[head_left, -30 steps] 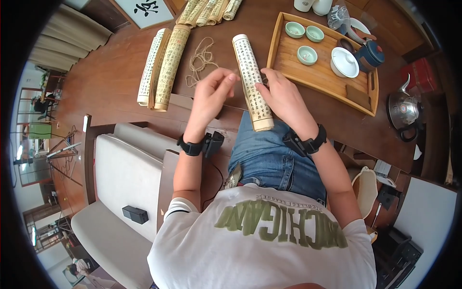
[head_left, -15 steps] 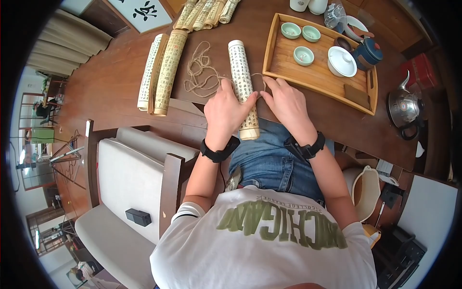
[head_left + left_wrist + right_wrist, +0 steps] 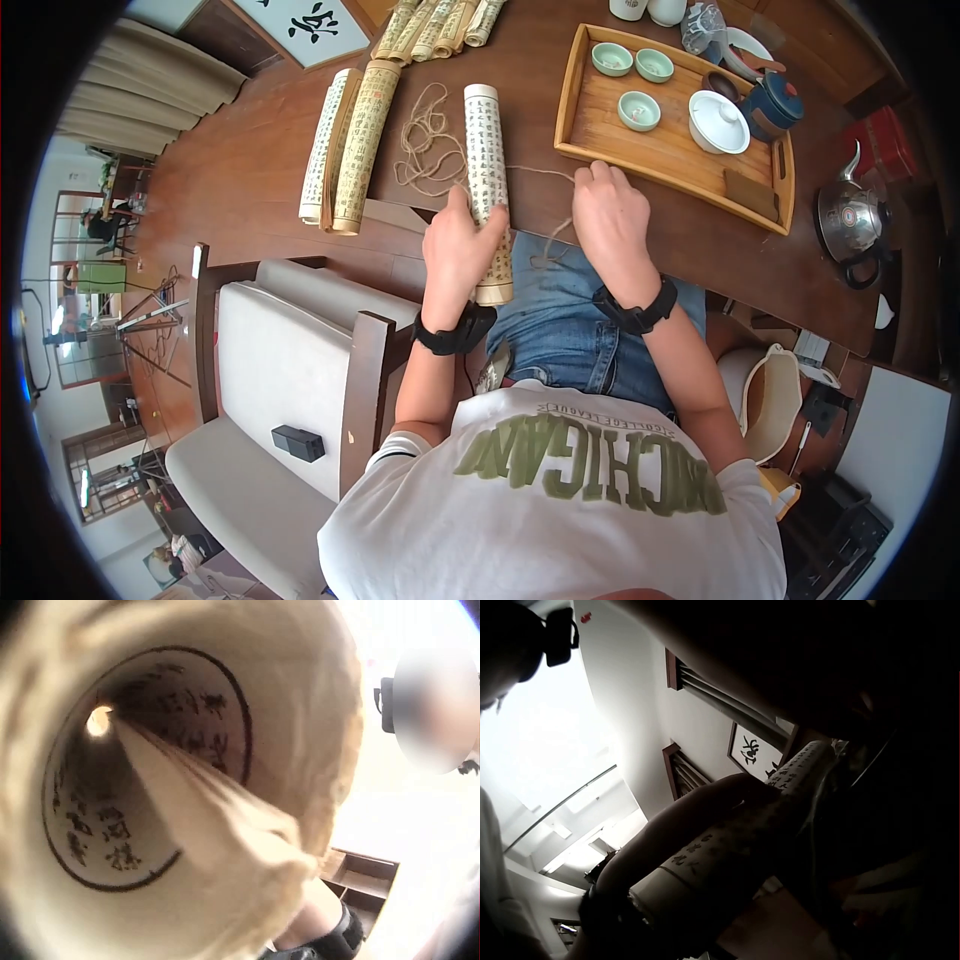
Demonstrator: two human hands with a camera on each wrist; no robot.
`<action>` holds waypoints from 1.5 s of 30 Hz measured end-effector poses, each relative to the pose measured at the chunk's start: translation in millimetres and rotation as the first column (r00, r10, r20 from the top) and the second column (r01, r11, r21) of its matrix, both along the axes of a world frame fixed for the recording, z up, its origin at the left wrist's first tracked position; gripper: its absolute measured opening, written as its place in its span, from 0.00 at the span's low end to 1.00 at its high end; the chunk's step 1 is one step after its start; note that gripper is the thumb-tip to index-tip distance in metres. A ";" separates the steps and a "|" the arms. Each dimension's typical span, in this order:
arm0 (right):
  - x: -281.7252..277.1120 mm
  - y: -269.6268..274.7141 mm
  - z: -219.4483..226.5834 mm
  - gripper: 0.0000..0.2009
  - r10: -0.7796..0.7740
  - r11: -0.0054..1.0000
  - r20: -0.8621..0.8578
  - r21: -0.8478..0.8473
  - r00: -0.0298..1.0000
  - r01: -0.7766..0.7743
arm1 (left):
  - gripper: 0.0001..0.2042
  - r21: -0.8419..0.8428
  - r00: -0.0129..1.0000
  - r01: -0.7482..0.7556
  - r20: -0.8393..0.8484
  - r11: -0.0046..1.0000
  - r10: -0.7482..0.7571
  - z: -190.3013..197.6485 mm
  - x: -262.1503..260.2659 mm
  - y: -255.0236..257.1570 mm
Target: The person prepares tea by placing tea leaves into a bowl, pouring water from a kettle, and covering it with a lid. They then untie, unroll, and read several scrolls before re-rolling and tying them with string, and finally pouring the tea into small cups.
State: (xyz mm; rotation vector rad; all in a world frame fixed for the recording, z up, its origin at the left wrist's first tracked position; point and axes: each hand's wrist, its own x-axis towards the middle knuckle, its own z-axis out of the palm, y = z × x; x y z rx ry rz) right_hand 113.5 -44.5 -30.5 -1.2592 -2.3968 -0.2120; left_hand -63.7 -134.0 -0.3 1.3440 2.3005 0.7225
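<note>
A paper scroll [image 3: 484,140] covered in black written characters lies across the table's front edge, its near end over the person's lap. My left hand [image 3: 462,248] grips it near that end, thumb across the top. The left wrist view looks into the scroll's hollow rolled end [image 3: 150,780]. To the right, my right hand [image 3: 611,215] pinches a thin twine [image 3: 540,170] that runs over from the scroll, and a loose tail hangs below the hand. More twine lies in a tangle left of the scroll. In the dark right wrist view, the scroll [image 3: 694,859] shows with the left hand around it.
Two rolled scrolls [image 3: 368,150] lie at the left, and several more [image 3: 430,28] at the back. A wooden tray [image 3: 640,165] with green cups [image 3: 639,110] and a white lidded bowl [image 3: 718,122] stands right of the hands. Farther right is a metal kettle [image 3: 850,215].
My left hand, earlier raised beside the scroll, has come down and now grips it. My right hand has moved right, away from the scroll, drawing the twine out. The scroll has shifted slightly left.
</note>
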 end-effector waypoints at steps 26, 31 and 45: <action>103.4 -0.3 133.2 0.08 0.386 0.316 -0.500 -0.718 0.775 -0.620 | 0.22 0.208 0.816 0.489 -0.454 0.847 -0.359 1.9 -19.9 -26.7; 103.5 -3.0 169.8 0.06 0.582 0.291 -0.505 -0.603 0.637 -0.743 | 0.23 0.177 0.738 0.622 -0.459 0.762 -0.495 23.4 -10.7 -32.0; 95.3 21.4 109.4 0.10 0.349 0.375 -0.546 -0.664 0.762 -0.647 | 0.27 0.485 0.462 0.273 0.692 0.831 -0.555 29.9 -14.7 -32.5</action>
